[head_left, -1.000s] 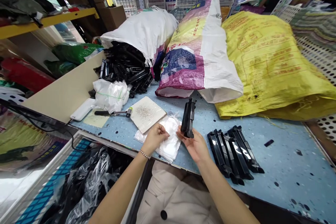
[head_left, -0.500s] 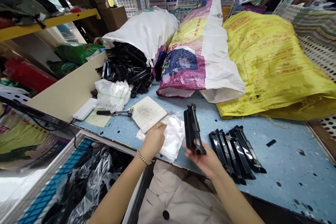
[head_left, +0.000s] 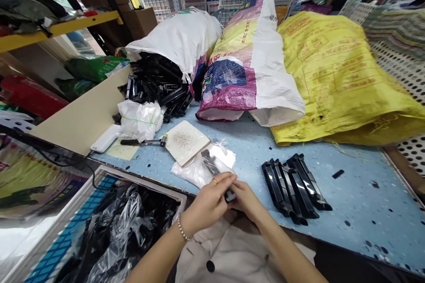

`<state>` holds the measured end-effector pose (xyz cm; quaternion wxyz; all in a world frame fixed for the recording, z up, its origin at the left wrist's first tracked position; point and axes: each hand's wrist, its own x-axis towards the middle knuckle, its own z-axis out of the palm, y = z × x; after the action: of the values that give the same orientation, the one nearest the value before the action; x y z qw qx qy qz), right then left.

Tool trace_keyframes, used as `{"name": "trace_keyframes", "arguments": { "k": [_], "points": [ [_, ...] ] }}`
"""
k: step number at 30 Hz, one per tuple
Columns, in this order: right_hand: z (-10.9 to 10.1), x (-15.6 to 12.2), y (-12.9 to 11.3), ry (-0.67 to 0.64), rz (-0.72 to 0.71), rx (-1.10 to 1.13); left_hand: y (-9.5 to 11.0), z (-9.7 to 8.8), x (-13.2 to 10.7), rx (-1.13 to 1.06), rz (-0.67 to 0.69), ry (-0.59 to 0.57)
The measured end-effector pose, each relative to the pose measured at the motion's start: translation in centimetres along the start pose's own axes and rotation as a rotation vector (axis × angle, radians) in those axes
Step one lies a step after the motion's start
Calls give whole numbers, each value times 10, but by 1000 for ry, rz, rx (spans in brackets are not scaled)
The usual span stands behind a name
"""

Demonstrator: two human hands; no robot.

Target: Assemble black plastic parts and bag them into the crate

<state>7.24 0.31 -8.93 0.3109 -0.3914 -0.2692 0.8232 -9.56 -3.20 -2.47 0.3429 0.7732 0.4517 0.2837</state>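
Two hands meet at the near edge of the blue speckled surface [head_left: 358, 212]: the left hand [head_left: 208, 204] and the right hand [head_left: 248, 201] have their fingers closed on the lower end of a black plastic part [head_left: 211, 163]. The fingers hide much of that end, so its shape there is hard to make out. Its upper end slants over a white plastic bag [head_left: 189, 173]. Just right of the hands lies a row of similar black parts [head_left: 292, 188]. At the lower left, an open bin [head_left: 99, 185] holds black items under clear plastic, cut off by the frame's bottom edge. Farther back, a white woven sack [head_left: 179, 37] spills a heap of black parts [head_left: 156, 86]. What fills the pink sack [head_left: 229, 88] and the yellow sack [head_left: 341, 79] cannot be seen.
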Motion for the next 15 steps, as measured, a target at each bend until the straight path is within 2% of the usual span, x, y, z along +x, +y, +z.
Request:
{"name": "trace_keyframes", "arguments": {
  "k": [3, 5, 7, 8, 10, 12, 14, 15],
  "points": [
    [2, -7, -7, 81, -108, -108, 15, 11, -7, 37, 49, -64],
    [11, -14, -6, 87, -140, -80, 22, 17, -11, 88, 57, -72],
    [26, -23, -1, 18, -132, -51, 27, 16, -19, 153, 39, -6],
    [36, -28, 1, -59, -121, -64, 29, 11, -25, 174, 10, 53],
    [54, -38, 1, -290, -86, -124, 29, -10, -46, 168, -104, 205],
    [64, -48, -7, -510, -88, -253, 25, -45, -81, 90, -255, 337],
    [59, -55, -27, -563, -188, -519, 20, -85, -128, -12, -393, 404],
    [49, -56, -40, -526, -267, -700, 19, -103, -154, -36, -503, 421]
  ]
}}
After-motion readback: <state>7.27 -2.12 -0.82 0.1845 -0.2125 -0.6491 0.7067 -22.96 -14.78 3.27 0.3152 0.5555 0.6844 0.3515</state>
